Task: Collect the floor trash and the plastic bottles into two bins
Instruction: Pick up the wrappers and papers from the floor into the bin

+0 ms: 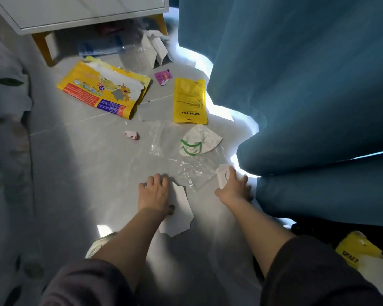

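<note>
On the grey floor (80, 164), just beside the blue curtain (296, 85), the person reaches down with both arms. The left hand (156, 192) has its fingers bent over the far edge of a white paper piece (178, 215), and the thumb lies on top of the sheet, so it seems to pinch it. The right hand (233, 187) lies with spread fingers over a small white packet (222, 174); I cannot tell if it really grips it.

Between the hands and further away lie a clear plastic film (186, 161), a white mask (198, 141) with green straps, a yellow pouch (189, 101), a torn yellow bag (104, 89), a purple wrapper (163, 76) and a pink scrap (131, 135). A plastic bottle (102, 46) lies blurred under the white cabinet (80, 16).

All these pieces look very light and thin. I judge that the flat paper is hard to lift from a smooth tile, so it is better to take it at an edge or corner. The film looks soft and slippery and can be crumpled in the fist. The bottle looks stiff enough to take round its body.
</note>
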